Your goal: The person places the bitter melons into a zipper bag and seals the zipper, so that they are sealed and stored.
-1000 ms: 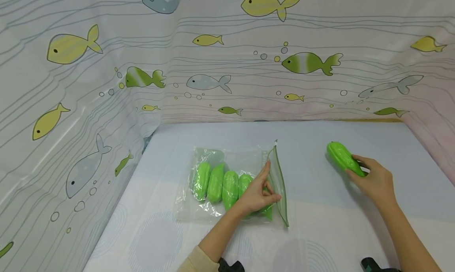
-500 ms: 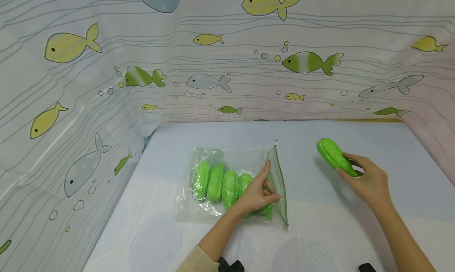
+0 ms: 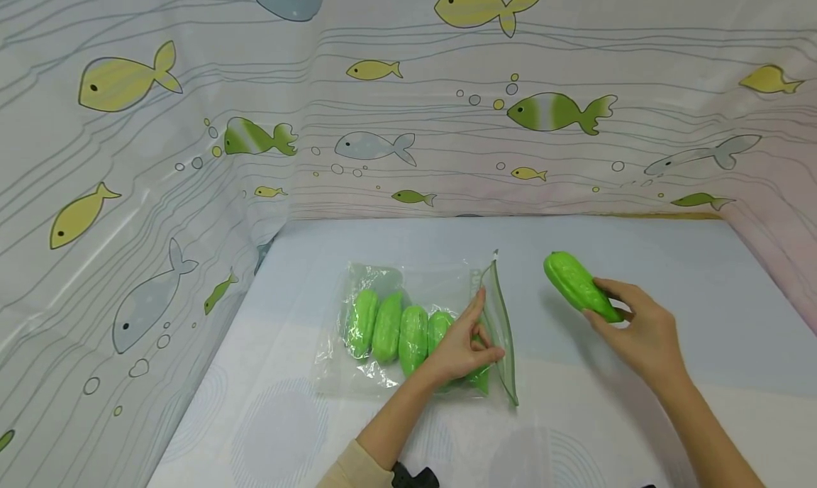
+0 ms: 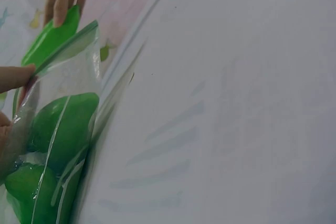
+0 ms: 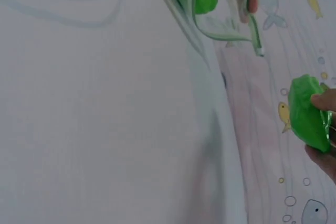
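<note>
A plump green cucumber (image 3: 579, 286), glossy and perhaps plastic, is held by its near end between the thumb and fingers of my right hand (image 3: 645, 328). Its shadow lies apart from it, so it is above the table, to the right of the bag. A clear zip bag (image 3: 332, 378) with a green zip edge lies flat and has several similar green cucumbers (image 3: 386, 328) inside. My left hand (image 3: 456, 350) grips the bag at its parted mouth, index finger and thumb spread along the edge, other fingers curled. This hand and forearm hide part of the contents.
A pale cloth with circle patterns covers the table (image 3: 274, 424). Behind and to the left hangs a fish-print curtain (image 3: 408, 105). A black strap piece (image 3: 415, 476) shows at my left wrist.
My right hand has carried the cucumber leftwards, closer to the bag's mouth. My left hand and the bag have stayed in place.
</note>
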The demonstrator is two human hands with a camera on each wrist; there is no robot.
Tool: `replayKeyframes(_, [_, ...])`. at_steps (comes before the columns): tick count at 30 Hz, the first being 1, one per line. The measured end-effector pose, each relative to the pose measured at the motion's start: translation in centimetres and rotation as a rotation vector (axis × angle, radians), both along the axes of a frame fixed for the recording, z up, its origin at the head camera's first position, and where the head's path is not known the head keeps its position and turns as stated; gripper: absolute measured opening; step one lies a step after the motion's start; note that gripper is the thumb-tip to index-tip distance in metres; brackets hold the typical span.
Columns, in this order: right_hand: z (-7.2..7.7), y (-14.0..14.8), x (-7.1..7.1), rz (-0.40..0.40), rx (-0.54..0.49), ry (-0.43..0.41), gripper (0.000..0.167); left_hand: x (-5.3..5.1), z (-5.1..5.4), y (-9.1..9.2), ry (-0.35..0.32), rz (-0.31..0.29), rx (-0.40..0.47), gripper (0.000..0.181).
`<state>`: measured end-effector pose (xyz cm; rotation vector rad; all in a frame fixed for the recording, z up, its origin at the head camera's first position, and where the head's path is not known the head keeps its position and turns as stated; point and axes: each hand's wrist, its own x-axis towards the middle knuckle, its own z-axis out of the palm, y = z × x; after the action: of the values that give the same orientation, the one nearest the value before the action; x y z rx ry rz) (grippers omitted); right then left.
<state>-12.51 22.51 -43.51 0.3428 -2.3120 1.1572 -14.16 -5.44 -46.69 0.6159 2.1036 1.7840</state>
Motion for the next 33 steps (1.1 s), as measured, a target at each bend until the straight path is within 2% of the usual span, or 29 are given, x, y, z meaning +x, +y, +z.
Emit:
replayKeyframes(9, [0.0, -1.0, 0.4, 0.035, 0.004, 0.019, 0.06, 0.1, 0.1, 0.0, 0.014, -0.005, 0.006, 0.105])
replayKeyframes(21, [0.1, -1.7, 0.7, 0.054, 0.008, 0.015, 0.06, 0.1, 0.3, 0.0, -0.012, 0.003, 0.006, 0.105])
replayKeyframes(28, [0.0, -2.2, 0.9, 0.052, 0.032, 0.016, 0.06, 1.0, 3.2, -0.1, -0.036, -0.009, 0.012, 0.1])
replayKeyframes(33, [0.0, -2.5, 1.0, 0.056, 0.042, 0.016, 0.06, 1.0, 3.4, -0.1, -0.027, -0.014, 0.0, 0.1])
